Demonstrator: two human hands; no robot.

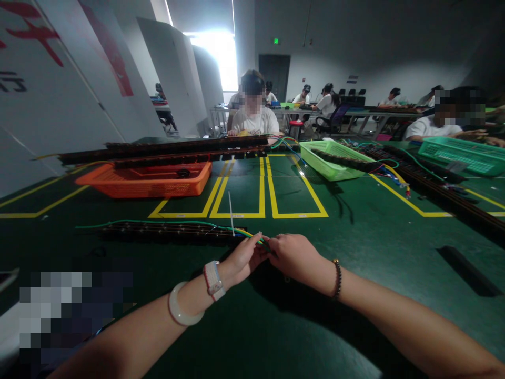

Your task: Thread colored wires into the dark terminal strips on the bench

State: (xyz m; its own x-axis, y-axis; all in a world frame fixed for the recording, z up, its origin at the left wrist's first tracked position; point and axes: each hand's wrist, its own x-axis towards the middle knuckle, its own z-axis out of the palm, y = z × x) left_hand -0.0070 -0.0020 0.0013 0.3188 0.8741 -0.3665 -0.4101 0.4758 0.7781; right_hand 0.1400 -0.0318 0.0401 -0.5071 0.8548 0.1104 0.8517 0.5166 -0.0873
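My left hand (245, 259) is closed on a bundle of green, yellow and blue wires (248, 233), thumb on top. Close beside it, my right hand (298, 262) has its fingers closed at the bundle's end, where something dark shows between both hands; its exact shape is hidden. The wires run left into a long black strip (165, 232) lying flat on the table, with a loose green wire along its far edge. A white cable tie (231, 210) stands up from the strip's right end, near my left fingertips.
Across the green table (374, 237) stand an orange basket (145, 184), a light green basket (335, 163) and a teal basket (461, 155). More black strips (165, 149) with wires lie at the back. A short black piece (469, 271) rests at right. Co-workers sit opposite.
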